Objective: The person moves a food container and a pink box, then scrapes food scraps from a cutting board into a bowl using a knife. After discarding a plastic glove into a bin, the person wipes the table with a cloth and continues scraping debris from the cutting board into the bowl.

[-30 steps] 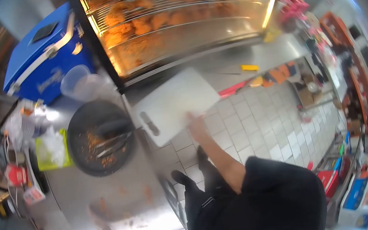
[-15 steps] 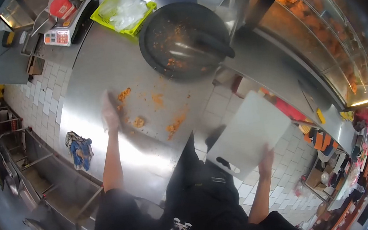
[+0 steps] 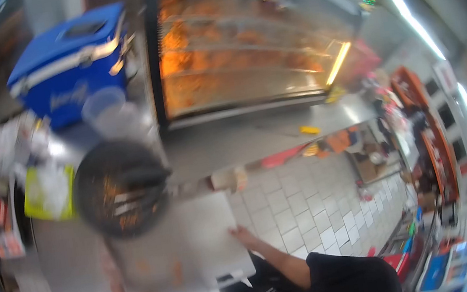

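My right hand (image 3: 243, 238) grips the right edge of a pale cutting board (image 3: 215, 226), whose handle slot is near its lower corner. The board is over the steel table (image 3: 67, 277), and motion blurs its left part and the orange smears there. Close to the round black pan (image 3: 94, 195), my left hand (image 3: 111, 272) is beside the board's left side; blur hides its fingers and whether it touches the board. Orange crumbs and a dark object lie in the pan.
A lime green basket (image 3: 31, 195) holds clear plastic bags. Behind are a plastic jug (image 3: 105, 104) and a blue cooler box (image 3: 49, 64). A lit glass case (image 3: 238, 50) of orange food stands above a steel counter (image 3: 215, 142). Tiled floor (image 3: 296, 209) shows at the right.
The view has turned to the right and up, bringing the cooler and whole glass case into sight. My right hand has brought the board from over the floor to over the table, beside the pan.
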A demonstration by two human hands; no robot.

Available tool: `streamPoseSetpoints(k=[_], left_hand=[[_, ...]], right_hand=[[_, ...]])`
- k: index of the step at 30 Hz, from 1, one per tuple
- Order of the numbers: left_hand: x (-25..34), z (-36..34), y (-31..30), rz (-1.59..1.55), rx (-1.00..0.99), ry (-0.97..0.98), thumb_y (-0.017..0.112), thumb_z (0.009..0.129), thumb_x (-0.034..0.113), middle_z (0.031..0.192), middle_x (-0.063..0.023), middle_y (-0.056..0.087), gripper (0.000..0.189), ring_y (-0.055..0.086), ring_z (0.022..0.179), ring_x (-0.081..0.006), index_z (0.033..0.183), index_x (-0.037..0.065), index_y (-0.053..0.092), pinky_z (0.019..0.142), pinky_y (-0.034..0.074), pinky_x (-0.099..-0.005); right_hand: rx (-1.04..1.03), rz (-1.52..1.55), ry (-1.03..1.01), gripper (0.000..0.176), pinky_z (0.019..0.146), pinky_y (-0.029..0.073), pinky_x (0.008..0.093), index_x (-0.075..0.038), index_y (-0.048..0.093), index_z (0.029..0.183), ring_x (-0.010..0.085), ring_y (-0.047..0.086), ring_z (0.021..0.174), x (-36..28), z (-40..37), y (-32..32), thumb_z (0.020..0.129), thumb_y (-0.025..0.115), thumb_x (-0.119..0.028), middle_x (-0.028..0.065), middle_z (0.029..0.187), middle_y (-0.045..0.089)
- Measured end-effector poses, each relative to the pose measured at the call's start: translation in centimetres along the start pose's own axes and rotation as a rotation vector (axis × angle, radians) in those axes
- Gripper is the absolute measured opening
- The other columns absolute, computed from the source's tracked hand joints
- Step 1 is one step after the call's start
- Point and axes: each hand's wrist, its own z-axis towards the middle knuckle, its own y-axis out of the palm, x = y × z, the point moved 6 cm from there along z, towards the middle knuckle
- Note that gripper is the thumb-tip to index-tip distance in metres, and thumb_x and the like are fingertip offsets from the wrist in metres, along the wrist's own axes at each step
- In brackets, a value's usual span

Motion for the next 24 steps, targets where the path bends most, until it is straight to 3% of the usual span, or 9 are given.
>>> streamPoseSetpoints(k=[3,6,14,16,17,18,19,22,24], left_hand=[[-7.0,-1.4,3.3,-0.245,0.099,-0.164,0.035,0.1,0.037,0.132,-0.0191,0.05,0.053,0.044,0.126,-0.0309,0.129,-0.006,0.047,0.106,0.032,-0.0361],[0.1,0.6,3.0,0.102,-0.226,-0.301,0.04,0.099,0.031,0.109,-0.0224,0.061,0.043,0.057,0.104,-0.0364,0.115,-0.006,0.055,0.087,0.044,-0.0398],[-0.3,-0.2,6.1,0.373,-0.661,-0.478,0.032,0.099,0.039,0.11,-0.027,0.059,0.052,0.056,0.1,-0.0403,0.123,-0.004,0.05,0.099,0.038,-0.0424],[-2.1,-1.8,9.4,1.014,-0.649,0.308,0.043,0.091,0.006,0.112,-0.0241,0.06,0.039,0.061,0.092,-0.0368,0.128,-0.005,0.046,0.077,0.047,-0.0468],[-1.2,-1.1,9.0,0.441,-0.482,0.194,0.038,0.09,0.004,0.123,-0.0242,0.054,0.046,0.058,0.096,-0.0371,0.135,-0.008,0.038,0.083,0.046,-0.0468],[-1.3,-2.8,9.7,0.654,-0.278,0.671,0.037,0.089,0.003,0.128,-0.0234,0.051,0.053,0.056,0.101,-0.0344,0.14,-0.006,0.031,0.089,0.043,-0.0451],[-3.2,-3.7,11.0,0.698,-0.455,0.546,0.039,0.087,0.003,0.126,-0.0221,0.052,0.057,0.055,0.104,-0.0348,0.142,-0.005,0.028,0.091,0.042,-0.0437],[1.7,-1.3,11.1,0.635,-0.603,0.396,0.047,0.088,0.008,0.112,-0.0209,0.059,0.045,0.059,0.095,-0.0332,0.132,-0.003,0.044,0.085,0.046,-0.045],[4.3,0.1,11.6,0.718,-0.35,0.648,0.051,0.087,0.01,0.107,-0.0201,0.061,0.039,0.06,0.095,-0.0349,0.124,-0.001,0.053,0.085,0.047,-0.0457]], right_hand=[[-0.137,0.244,-0.051,0.036,0.091,0.046,0.0339,-0.005,0.051,0.127,0.0157,0.055,0.105,-1.4,-0.5,1.1,0.096,0.054,-0.024,0.0059,0.115,0.059],[-0.125,0.231,-0.023,0.036,0.091,0.046,0.0335,-0.005,0.05,0.127,0.0157,0.055,0.105,-0.9,-0.5,1.9,0.096,0.054,-0.023,0.0065,0.116,0.059],[-0.102,0.266,-0.006,0.038,0.093,0.045,0.0329,-0.005,0.047,0.13,0.0146,0.055,0.107,-1.6,-0.4,3.4,0.097,0.053,-0.021,0.0059,0.118,0.058],[-0.069,0.21,-0.134,0.043,0.094,0.044,0.0343,-0.004,0.046,0.131,0.0172,0.054,0.109,-1.3,0.6,3.3,0.095,0.056,-0.025,0.0086,0.118,0.058],[0.01,0.086,-0.1,0.05,0.096,0.043,0.0351,-0.003,0.044,0.133,0.0192,0.052,0.112,-1.7,0.5,2.5,0.093,0.059,-0.03,0.0107,0.121,0.057],[0.068,-0.035,-0.037,0.057,0.098,0.042,0.036,-0.002,0.043,0.134,0.0212,0.051,0.114,-1.9,0.2,2.5,0.091,0.061,-0.035,0.0129,0.124,0.055],[0.064,-0.195,0.031,0.07,0.1,0.04,0.0374,0.001,0.04,0.136,0.0247,0.049,0.118,2.0,2.6,0.9,0.087,0.062,-0.045,0.0165,0.128,0.053],[0.028,-0.026,0.011,0.041,0.089,0.048,0.0328,-0.003,0.048,0.127,0.0193,0.058,0.099,-6.8,-2.7,4.6,0.094,0.058,-0.026,0.009,0.113,0.06],[-0.041,-0.014,-0.031,0.039,0.09,0.047,0.0326,-0.003,0.048,0.127,0.0182,0.057,0.101,-6.7,-2.6,5.2,0.095,0.056,-0.024,0.0086,0.115,0.06]])
